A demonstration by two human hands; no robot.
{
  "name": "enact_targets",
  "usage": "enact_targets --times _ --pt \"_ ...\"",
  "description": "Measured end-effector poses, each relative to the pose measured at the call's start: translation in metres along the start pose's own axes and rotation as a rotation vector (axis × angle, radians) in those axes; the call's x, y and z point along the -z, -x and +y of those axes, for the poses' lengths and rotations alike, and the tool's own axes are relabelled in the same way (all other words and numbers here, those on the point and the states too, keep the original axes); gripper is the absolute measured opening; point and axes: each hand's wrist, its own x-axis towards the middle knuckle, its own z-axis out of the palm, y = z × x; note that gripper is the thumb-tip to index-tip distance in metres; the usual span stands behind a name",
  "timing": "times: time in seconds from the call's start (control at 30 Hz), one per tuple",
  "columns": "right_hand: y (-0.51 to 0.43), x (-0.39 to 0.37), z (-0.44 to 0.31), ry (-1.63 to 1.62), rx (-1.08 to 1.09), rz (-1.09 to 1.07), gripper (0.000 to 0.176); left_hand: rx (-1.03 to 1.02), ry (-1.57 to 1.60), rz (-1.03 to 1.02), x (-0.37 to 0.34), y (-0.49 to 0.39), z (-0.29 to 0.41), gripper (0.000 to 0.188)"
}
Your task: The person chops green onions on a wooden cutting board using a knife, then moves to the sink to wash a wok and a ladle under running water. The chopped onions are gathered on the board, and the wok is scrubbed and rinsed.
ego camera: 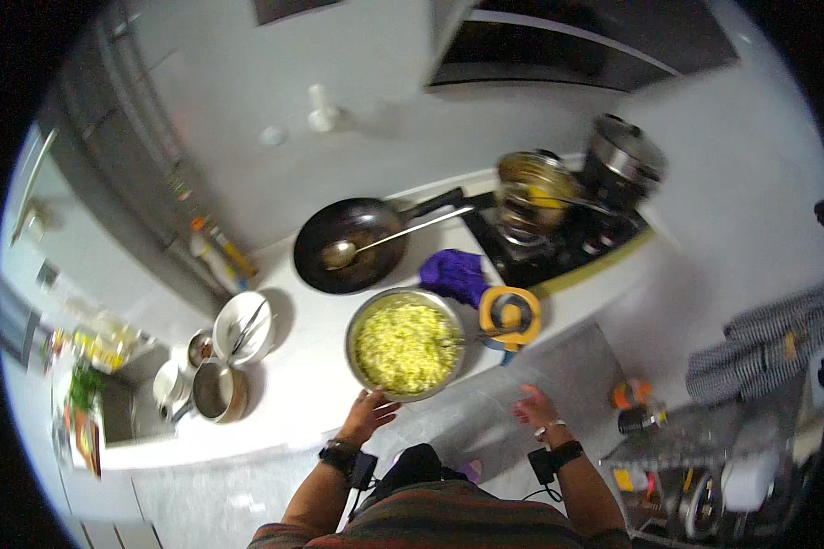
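A wide steel bowl (349, 357) full of finely chopped yellow-green vegetable (406, 343) stands by the counter's front edge. My left hand (369, 416) is at its near rim, fingers spread; whether the fingertips touch the metal I cannot tell. Over the floor to the right of the bowl, my right hand (537, 407) is held out, slightly blurred, with nothing in it. Behind the bowl lies a crumpled purple cloth (453, 274). Next to it is an orange-framed object (530, 309) with a dark middle, too blurred to name.
A black wok (316, 240) behind the bowl holds a metal ladle (412, 229). Pots (621, 161) stand on the black hob (556, 264) at the right. Leftward are a white bowl (237, 319), a saucepan (216, 391) and the sink (120, 408). A rack (700, 446) stands at right.
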Motion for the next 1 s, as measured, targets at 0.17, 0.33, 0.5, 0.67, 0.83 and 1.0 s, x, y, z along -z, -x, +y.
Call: enact_targets --times 0.17,0.33,0.5,0.67,0.83,1.0 --pt "-0.047 -0.005 -0.045 -0.176 -0.052 0.072 0.073 -0.016 0.184 0.049 -0.008 -0.016 -0.010 0.044" --pt "-0.063 -0.014 -0.074 -0.298 -0.154 0.001 0.056 -0.103 0.148 0.096 -0.021 -0.026 -0.003 0.039" --pt "-0.077 -0.009 -0.096 -0.177 -0.084 0.138 0.037 -0.076 0.207 0.200 -0.025 -0.017 -0.001 0.041" --pt "-0.078 -0.011 -0.095 -0.230 -0.076 -0.005 0.032 -0.083 0.336 0.341 0.022 0.029 -0.018 0.036" --pt "-0.066 -0.023 -0.102 -0.222 -0.130 -0.053 0.025 -0.183 0.415 0.478 0.081 0.070 -0.043 0.033" --pt "-0.062 -0.044 -0.114 -0.184 -0.125 0.094 0.018 -0.286 0.494 0.533 0.124 0.104 -0.052 0.018"
